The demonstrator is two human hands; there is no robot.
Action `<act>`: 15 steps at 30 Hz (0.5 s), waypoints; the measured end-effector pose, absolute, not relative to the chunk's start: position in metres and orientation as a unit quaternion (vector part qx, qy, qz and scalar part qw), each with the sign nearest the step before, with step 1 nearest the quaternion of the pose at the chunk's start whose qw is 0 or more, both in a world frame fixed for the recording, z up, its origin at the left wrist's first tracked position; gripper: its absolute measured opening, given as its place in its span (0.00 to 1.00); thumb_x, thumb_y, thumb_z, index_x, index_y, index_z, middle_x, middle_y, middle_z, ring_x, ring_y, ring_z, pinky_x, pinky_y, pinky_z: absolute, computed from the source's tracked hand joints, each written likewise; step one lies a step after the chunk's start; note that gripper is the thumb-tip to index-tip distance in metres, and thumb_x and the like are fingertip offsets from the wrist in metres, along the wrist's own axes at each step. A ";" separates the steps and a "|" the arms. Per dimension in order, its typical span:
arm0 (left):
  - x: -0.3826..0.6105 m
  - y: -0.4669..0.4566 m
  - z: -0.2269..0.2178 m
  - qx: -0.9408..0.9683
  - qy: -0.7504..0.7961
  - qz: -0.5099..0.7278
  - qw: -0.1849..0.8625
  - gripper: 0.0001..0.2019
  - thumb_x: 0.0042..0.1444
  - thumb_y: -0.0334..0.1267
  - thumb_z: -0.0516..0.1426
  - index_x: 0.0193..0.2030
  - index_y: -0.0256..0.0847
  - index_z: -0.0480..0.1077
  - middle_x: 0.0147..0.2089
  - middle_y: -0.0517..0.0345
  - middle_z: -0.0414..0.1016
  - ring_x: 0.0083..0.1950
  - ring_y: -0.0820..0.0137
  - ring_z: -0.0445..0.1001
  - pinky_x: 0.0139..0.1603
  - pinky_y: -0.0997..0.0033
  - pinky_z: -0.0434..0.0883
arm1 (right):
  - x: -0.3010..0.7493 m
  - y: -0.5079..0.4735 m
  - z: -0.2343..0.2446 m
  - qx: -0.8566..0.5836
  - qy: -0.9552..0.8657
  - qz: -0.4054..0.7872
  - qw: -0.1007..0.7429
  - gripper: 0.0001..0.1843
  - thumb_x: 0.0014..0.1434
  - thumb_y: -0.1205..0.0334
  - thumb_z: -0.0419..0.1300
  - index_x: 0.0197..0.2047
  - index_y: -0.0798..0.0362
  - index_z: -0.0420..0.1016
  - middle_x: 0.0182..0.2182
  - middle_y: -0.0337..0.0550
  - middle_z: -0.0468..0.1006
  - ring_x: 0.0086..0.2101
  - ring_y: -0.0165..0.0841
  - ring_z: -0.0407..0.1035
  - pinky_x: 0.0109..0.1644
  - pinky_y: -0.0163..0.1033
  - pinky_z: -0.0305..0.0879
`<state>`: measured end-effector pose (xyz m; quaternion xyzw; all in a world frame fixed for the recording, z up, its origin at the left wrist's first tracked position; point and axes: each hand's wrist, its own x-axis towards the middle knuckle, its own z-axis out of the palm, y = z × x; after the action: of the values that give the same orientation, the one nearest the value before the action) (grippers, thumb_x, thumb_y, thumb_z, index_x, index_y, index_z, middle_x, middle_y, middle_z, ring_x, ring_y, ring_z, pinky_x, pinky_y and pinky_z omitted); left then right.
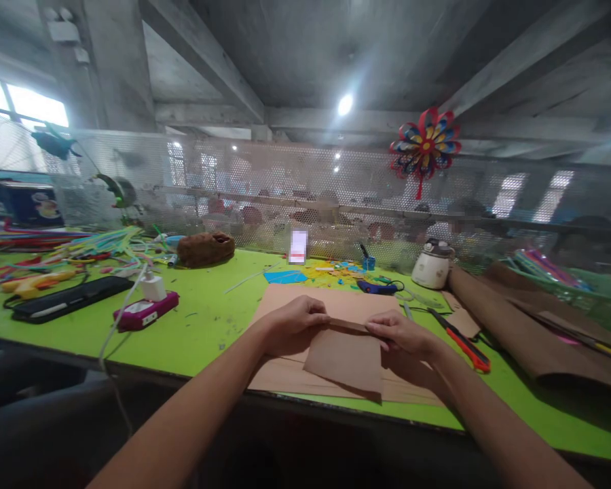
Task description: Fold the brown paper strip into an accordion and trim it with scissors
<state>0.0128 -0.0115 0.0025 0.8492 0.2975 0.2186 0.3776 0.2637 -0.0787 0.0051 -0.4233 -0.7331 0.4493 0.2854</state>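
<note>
A piece of brown kraft paper (347,361) is stretched between my two hands, with a narrow fold along its far edge. My left hand (298,322) pinches the left end of that fold. At the right end, my right hand (398,333) closes thumb and fingers on the same paper. Below lie larger sheets of tan paper (280,302) on the green table (204,339). To the right of my right hand rests an orange-handled utility knife (466,348). A blue tool (379,287), perhaps a glue gun, lies beyond the sheets.
A magenta power strip (146,311) with a white charger and cable stands left. Behind are a brown fuzzy pouch (205,250), a phone (298,246), yellow scraps (330,275) and a white jug (432,263). Rolled brown paper (529,326) lies right. A mesh partition (265,176) borders the back.
</note>
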 end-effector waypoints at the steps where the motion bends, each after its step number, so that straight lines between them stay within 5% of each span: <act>1: 0.012 -0.012 0.003 0.850 0.292 0.223 0.376 0.14 0.51 0.46 0.55 0.28 0.34 0.68 0.26 0.60 0.64 0.27 0.76 0.59 0.28 0.75 0.56 | 0.265 -0.078 0.004 -0.424 -0.737 0.442 0.285 0.26 0.55 0.41 0.54 0.19 0.55 0.61 0.13 0.33 0.60 0.15 0.23 0.48 0.21 0.33 0.40; 4: 0.010 -0.014 0.008 0.838 0.287 0.237 0.400 0.16 0.51 0.48 0.55 0.26 0.35 0.66 0.23 0.62 0.62 0.25 0.76 0.57 0.27 0.75 0.56 | 0.270 -0.075 0.001 -0.428 -0.722 0.449 0.307 0.24 0.54 0.42 0.55 0.21 0.55 0.63 0.11 0.31 0.59 0.14 0.22 0.47 0.20 0.31 0.40; 7: 0.008 -0.017 0.017 0.819 0.275 0.242 0.442 0.20 0.49 0.53 0.56 0.24 0.35 0.64 0.21 0.64 0.58 0.23 0.77 0.55 0.25 0.76 0.54 | 0.272 -0.072 0.001 -0.409 -0.649 0.480 0.425 0.23 0.54 0.41 0.55 0.30 0.56 0.70 0.11 0.30 0.59 0.13 0.22 0.49 0.17 0.31 0.44; 10: 0.010 -0.025 0.023 0.771 0.254 0.273 0.516 0.21 0.46 0.55 0.59 0.23 0.36 0.62 0.20 0.66 0.56 0.23 0.78 0.54 0.25 0.76 0.54 | 0.267 -0.073 0.002 -0.360 -0.598 0.484 0.527 0.22 0.53 0.45 0.59 0.42 0.54 0.73 0.20 0.37 0.70 0.19 0.27 0.62 0.23 0.33 0.59; 15: 0.020 -0.048 0.017 0.633 0.211 0.268 0.694 0.18 0.42 0.48 0.64 0.26 0.36 0.64 0.23 0.63 0.61 0.26 0.76 0.62 0.31 0.73 0.61 | 0.243 -0.089 0.008 -0.310 -0.696 0.480 0.435 0.29 0.42 0.55 0.69 0.49 0.50 0.72 0.39 0.47 0.76 0.41 0.39 0.69 0.45 0.43 0.65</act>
<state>0.0205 -0.0482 0.0169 0.6335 0.2108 0.2684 0.6944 0.2427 -0.0887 0.0083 -0.3096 -0.6963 0.4797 0.4350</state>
